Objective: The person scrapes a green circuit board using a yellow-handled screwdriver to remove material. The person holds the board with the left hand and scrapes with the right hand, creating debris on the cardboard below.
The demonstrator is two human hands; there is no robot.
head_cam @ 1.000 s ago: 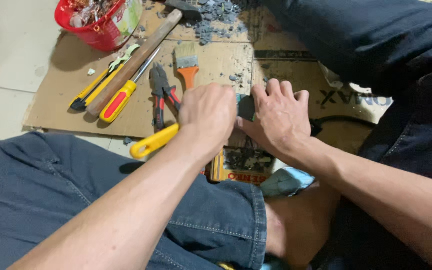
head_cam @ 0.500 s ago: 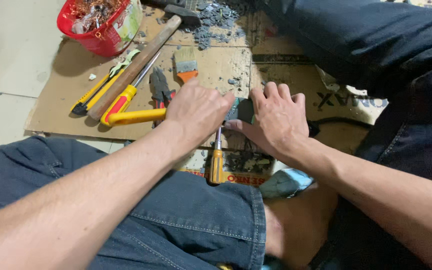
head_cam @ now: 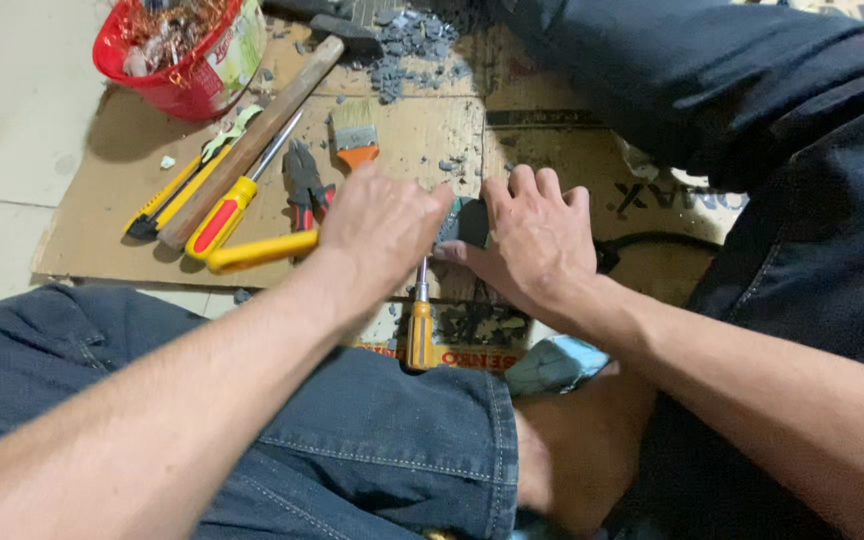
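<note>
We press both hands, left hand (head_cam: 377, 222) and right hand (head_cam: 537, 240), on a small dark part (head_cam: 464, 222) between our fingers, fingers clamped on it; screwdriver (head_cam: 419, 325) lies just below, unused; work looks midway

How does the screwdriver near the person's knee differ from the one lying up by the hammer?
The near screwdriver has an amber handle and points away from the person, towards the hands; the far screwdriver has a yellow and red handle and lies slanted beside the hammer. The near one looks shorter. Both lie flat on the cardboard, untouched.
</note>
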